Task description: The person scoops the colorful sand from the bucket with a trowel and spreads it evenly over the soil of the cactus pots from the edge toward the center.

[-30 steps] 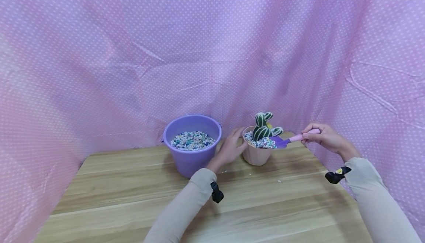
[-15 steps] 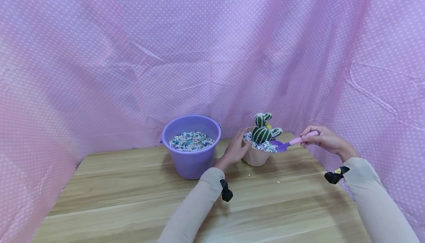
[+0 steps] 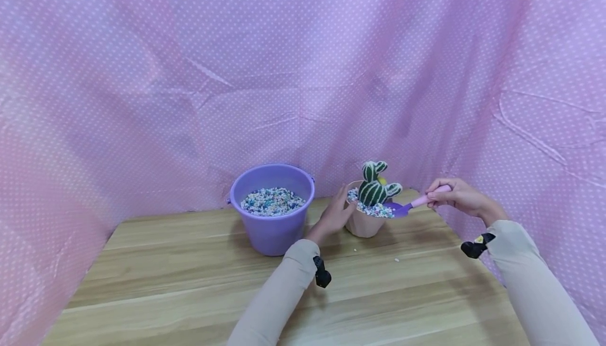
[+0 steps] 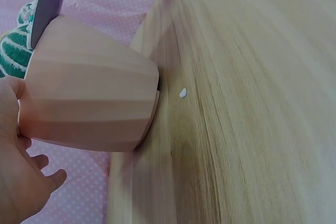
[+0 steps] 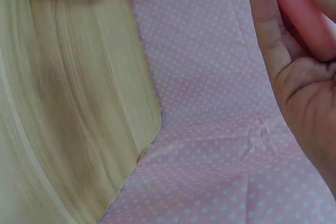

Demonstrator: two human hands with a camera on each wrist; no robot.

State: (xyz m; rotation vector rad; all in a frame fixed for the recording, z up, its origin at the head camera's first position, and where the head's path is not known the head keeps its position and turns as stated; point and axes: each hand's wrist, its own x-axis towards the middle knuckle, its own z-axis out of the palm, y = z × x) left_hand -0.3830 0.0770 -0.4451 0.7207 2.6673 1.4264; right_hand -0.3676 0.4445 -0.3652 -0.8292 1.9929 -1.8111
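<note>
A purple garden trowel [image 3: 401,210] with a pink handle is held in my right hand [image 3: 456,197], thumb and fingers round the handle. Its blade [image 4: 48,9] lies at the right front rim of a beige faceted flowerpot [image 3: 364,226]. Inside the pot stands a green-and-white striped cactus [image 3: 373,192] among multicoloured pebbles [image 3: 375,210]. My left hand [image 3: 334,213] grips the pot's left side, its thumb at the rim; the lower fingers hang loosely in the left wrist view. The right wrist view shows only the pink handle [image 5: 302,11] in the fingers.
Left of the pot stands a purple bucket [image 3: 274,230] partly filled with similar pebbles [image 3: 273,202]. A few stray pebbles [image 4: 183,93] lie on the wooden table [image 3: 189,283]. Pink dotted cloth [image 3: 303,72] hangs behind and beside the table.
My left hand has moved right, onto the flowerpot's rim. The trowel blade has come slightly down and forward toward me at the rim, then barely shifted left.
</note>
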